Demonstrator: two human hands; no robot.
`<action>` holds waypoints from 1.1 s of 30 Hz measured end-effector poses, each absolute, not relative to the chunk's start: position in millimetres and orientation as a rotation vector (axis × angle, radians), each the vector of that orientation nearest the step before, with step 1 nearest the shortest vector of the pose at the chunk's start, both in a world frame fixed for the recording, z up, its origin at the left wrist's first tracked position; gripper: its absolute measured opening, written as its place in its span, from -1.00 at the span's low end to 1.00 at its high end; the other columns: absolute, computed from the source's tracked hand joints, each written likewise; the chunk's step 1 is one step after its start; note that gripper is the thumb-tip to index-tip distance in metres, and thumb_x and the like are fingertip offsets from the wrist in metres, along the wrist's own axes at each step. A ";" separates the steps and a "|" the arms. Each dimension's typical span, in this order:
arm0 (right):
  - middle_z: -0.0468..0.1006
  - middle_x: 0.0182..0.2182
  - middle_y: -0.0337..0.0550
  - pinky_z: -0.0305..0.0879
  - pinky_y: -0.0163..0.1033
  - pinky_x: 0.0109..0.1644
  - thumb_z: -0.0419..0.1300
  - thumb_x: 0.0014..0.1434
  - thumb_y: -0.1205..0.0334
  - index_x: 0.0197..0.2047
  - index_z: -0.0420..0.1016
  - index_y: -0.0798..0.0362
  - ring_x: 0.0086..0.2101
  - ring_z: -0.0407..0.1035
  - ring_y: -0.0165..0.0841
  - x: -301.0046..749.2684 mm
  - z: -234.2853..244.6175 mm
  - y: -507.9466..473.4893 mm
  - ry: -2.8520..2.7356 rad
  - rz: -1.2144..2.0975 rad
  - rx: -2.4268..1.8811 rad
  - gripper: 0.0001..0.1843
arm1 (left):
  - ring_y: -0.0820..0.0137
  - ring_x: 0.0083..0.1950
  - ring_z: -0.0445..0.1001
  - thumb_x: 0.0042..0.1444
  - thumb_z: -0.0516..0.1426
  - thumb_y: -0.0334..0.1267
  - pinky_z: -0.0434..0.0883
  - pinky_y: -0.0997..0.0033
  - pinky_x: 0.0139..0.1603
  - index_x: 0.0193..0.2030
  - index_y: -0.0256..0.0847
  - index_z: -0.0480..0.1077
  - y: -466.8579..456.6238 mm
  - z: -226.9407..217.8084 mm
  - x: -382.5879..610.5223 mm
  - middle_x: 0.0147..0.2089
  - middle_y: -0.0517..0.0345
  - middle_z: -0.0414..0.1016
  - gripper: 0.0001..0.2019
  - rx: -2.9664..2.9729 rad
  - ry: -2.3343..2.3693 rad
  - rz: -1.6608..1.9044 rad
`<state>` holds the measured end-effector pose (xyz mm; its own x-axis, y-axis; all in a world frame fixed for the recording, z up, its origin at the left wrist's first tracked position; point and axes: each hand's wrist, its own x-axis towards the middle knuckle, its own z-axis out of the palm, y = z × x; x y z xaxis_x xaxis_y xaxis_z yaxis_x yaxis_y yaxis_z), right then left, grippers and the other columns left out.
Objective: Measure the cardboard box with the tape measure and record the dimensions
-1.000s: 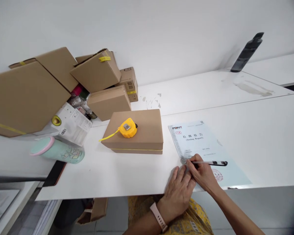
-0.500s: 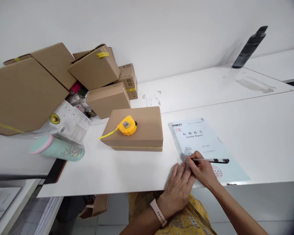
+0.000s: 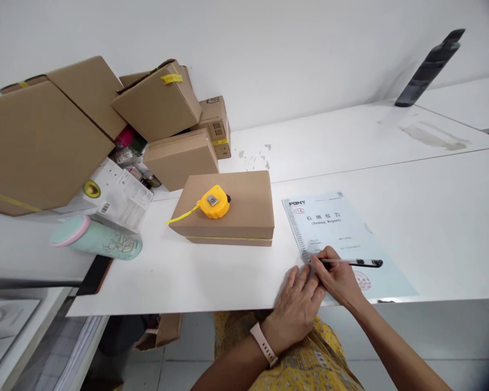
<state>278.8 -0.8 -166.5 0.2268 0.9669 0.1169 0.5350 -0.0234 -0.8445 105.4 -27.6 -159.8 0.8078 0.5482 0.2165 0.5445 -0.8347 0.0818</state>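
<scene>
Right hand [image 3: 339, 278] pinches a black pen [image 3: 352, 263], tip down on the left margin of the pale-blue testing report [image 3: 342, 231], barrel pointing to three o'clock. Left hand [image 3: 296, 304] lies flat and unclenched, fingertips pressing the sheet's near-left corner at the white table's [image 3: 432, 217] front edge. At ten o'clock from the hands sits a closed cardboard box [image 3: 244, 209], a yellow tape measure [image 3: 214, 202] on top. Far out at nine o'clock, a mint tumbler [image 3: 98, 241] lies on its side.

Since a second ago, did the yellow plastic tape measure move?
No. The yellow plastic tape measure sits at the same spot on the flat brown cardboard box.
</scene>
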 end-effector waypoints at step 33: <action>0.29 -0.64 -0.35 0.18 -0.25 -0.49 0.20 0.25 -0.03 -0.45 0.26 -0.08 -0.58 0.22 -0.38 279.4 -166.7 -1.3 -1.330 0.682 -1.663 -0.67 | 0.03 0.48 0.20 0.43 -0.05 -0.34 0.11 -0.02 0.51 0.40 -0.38 0.27 -27.5 -157.5 107.5 0.44 -0.13 0.31 -0.55 2.961 0.889 0.328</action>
